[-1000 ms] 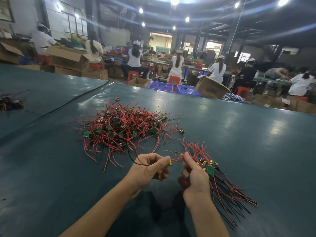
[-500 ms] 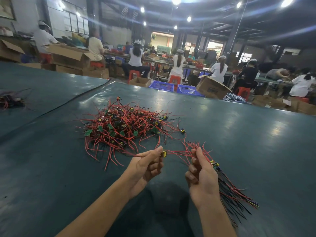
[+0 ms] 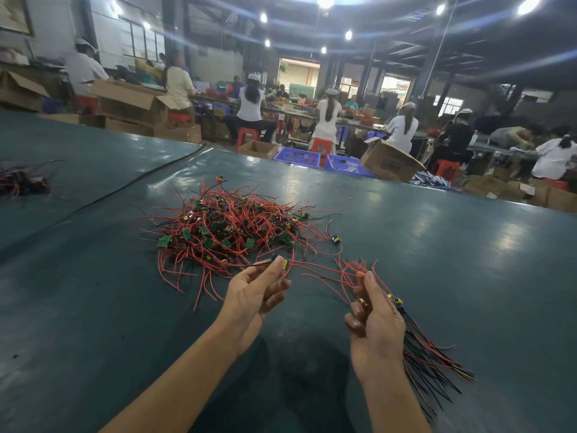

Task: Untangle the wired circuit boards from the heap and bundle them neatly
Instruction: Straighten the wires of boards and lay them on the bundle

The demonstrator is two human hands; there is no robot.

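Of the person, only two arms show. The left hand [image 3: 253, 295] and the right hand [image 3: 376, 323] are bare, with slim fingers [image 3: 276, 289] and plain, short-trimmed nails; the thumbnail [image 3: 370, 275] on the right hand is the clearest of them. The left forearm [image 3: 187, 376] and the right forearm [image 3: 393, 401] are bare too, slender and smooth, uncovered from the wrists down to the near edge of the view.

Factory assembly hall: capped workers [image 3: 251, 104] on red stools [image 3: 248, 135], cardboard boxes [image 3: 390, 165], blue crates [image 3: 296, 157].
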